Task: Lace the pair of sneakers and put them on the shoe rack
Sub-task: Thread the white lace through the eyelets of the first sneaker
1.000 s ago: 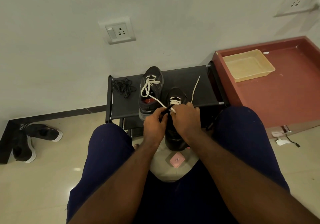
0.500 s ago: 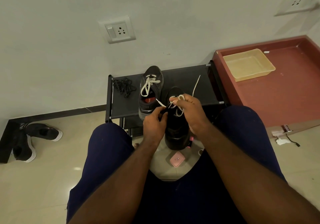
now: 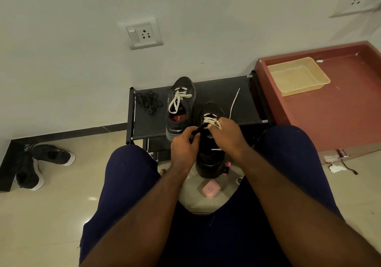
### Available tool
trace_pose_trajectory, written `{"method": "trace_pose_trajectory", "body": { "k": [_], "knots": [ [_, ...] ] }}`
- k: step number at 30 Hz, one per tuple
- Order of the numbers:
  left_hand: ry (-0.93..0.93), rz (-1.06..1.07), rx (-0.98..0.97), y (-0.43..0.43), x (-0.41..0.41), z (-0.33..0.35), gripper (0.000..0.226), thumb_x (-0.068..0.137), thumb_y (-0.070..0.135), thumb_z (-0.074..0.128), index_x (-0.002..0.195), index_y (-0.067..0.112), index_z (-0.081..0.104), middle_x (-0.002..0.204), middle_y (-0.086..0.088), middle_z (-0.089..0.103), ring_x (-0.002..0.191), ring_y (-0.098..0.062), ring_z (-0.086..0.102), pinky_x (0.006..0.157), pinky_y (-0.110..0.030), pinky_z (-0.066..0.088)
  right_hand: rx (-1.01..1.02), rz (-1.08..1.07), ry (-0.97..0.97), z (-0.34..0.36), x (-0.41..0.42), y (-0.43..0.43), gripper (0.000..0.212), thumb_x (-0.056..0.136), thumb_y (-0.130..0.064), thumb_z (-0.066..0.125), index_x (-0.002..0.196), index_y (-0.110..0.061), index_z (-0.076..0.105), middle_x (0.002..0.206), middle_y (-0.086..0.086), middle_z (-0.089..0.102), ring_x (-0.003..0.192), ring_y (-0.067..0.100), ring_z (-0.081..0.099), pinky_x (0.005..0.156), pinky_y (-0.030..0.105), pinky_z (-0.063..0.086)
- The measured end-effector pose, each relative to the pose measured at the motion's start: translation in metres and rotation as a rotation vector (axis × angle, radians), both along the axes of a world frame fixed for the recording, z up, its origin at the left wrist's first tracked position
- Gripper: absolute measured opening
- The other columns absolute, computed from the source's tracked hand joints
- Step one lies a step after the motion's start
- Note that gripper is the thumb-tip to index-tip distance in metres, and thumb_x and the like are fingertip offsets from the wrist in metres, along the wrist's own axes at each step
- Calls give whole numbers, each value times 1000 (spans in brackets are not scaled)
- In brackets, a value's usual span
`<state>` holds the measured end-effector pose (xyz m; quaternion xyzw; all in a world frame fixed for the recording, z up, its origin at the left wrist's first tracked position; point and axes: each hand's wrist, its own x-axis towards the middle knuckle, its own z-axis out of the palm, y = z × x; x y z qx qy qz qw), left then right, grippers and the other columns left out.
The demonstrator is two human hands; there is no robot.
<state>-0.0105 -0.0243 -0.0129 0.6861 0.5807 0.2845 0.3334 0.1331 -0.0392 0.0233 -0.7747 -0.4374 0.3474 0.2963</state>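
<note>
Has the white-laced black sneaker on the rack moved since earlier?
No. The white-laced black sneaker sits unmoved on the black fabric shoe rack, right of the tangled black lace.

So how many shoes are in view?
4: one sneaker on the shoe rack; second sneaker in left hand, its lace in right hand; two dark shoes on floor, far left. Others may be hidden.

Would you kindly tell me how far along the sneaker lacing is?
The first sneaker stands on the rack, looking laced. The second sneaker is in hand: left hand grips it, right hand pinches its lace. Left: finish lacing and shelve it.
</note>
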Motion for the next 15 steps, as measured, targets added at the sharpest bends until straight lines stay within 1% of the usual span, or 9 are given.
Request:
{"method": "trace_pose_trajectory", "body": {
  "k": [2,5,7,8,10,11,12,13,15],
  "knots": [
    [-5,0,-9,0,-1,0,22,96,22,61,117,20,66,87,4,71,76,-10,67,71,-38,60,20,-11,77,6,3,-1,24,97,-29,59,75,-22,52,77,-3,58,71,12,56,57,23,38],
    [-6,-21,-14,0,-1,0,27,96,22,61,123,20,66,97,2,73,87,-10,68,80,-36,59,101,-138,397,22,3,-3,25,99,-29,59,78,-15,55,64,-2,53,56,12,50,48,25,41],
    [3,-43,-21,-1,-1,1,30,97,22,60,127,20,64,104,1,72,93,-10,66,84,-32,57,256,-245,538,35,6,-4,23,99,-25,58,81,-12,55,58,-2,48,51,12,47,44,27,43],
    [2,-49,-25,-2,-1,1,30,97,23,60,127,21,64,104,2,72,94,-9,66,85,-31,57,368,-284,580,41,11,-3,22,99,-22,58,81,-10,55,58,-1,49,52,13,49,49,29,47],
    [4,-53,-26,-2,-2,1,30,97,23,59,127,21,64,103,3,72,94,-8,66,84,-32,58,564,-282,608,50,23,-2,21,95,-20,60,80,-6,59,68,8,57,65,16,59,69,33,53],
    [9,-52,-23,-2,-2,0,29,98,23,58,126,21,64,103,3,72,94,-8,66,84,-32,58,610,-251,583,53,29,-2,20,92,-24,60,82,-7,65,80,12,64,80,17,64,81,36,53],
    [12,-54,-20,-2,-2,0,29,98,24,58,126,21,64,102,3,72,94,-8,66,84,-32,58,630,-219,547,54,34,-1,19,89,-27,60,89,-12,71,98,9,69,99,17,66,93,37,51],
    [16,-56,-21,-2,-2,0,29,98,23,58,126,21,64,102,3,72,94,-8,66,84,-32,58,628,-192,514,53,38,-1,20,88,-28,59,98,-20,74,116,2,68,116,14,61,102,38,47],
    [26,-64,-33,-2,-1,1,28,98,23,57,126,21,63,102,3,71,94,-8,66,84,-31,58,546,-141,419,48,44,-2,27,90,-24,58,111,-32,72,140,-7,55,135,7,47,113,39,39]
  ]
}}
